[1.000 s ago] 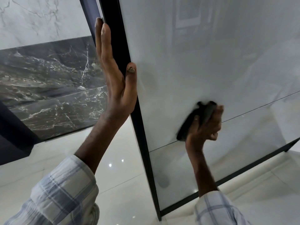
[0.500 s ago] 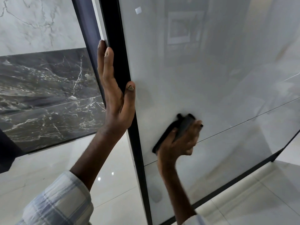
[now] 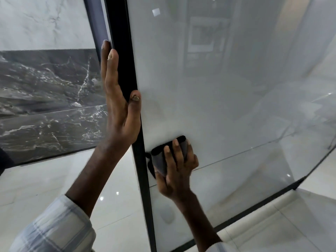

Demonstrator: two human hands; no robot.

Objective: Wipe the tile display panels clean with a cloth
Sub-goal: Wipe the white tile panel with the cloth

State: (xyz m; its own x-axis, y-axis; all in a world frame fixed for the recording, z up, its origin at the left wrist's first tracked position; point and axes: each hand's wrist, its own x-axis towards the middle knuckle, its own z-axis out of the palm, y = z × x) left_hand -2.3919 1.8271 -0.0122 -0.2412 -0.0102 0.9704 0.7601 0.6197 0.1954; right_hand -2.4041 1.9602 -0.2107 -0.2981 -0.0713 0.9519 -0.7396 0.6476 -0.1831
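While a dark marble panel [image 3: 45,106] and a pale marble tile [image 3: 41,22] above it fill the left background, a glossy white floor [image 3: 54,188] spreads below them with small glints of light on it. Nearer stands a tall white tile panel [image 3: 218,88] in a black frame [image 3: 125,70], its shiny face mirroring the room; a thin joint line [image 3: 236,155] crosses it low down, and a small pale sticker [image 3: 156,12] sits near the top. The frame's upright edge runs between the two arms. The left hand [image 3: 118,110] lies flat along that edge, fingers straight and close together pointing up, thumb resting on the front of the frame where it meets the white face; it holds nothing. The right hand [image 3: 176,166] presses a dark cloth [image 3: 163,157] against the white panel just beside the frame and close above the joint line, fingers spread over the cloth and curled round it. Checked shirt sleeves [image 3: 54,228] cover both forearms at the bottom of the view
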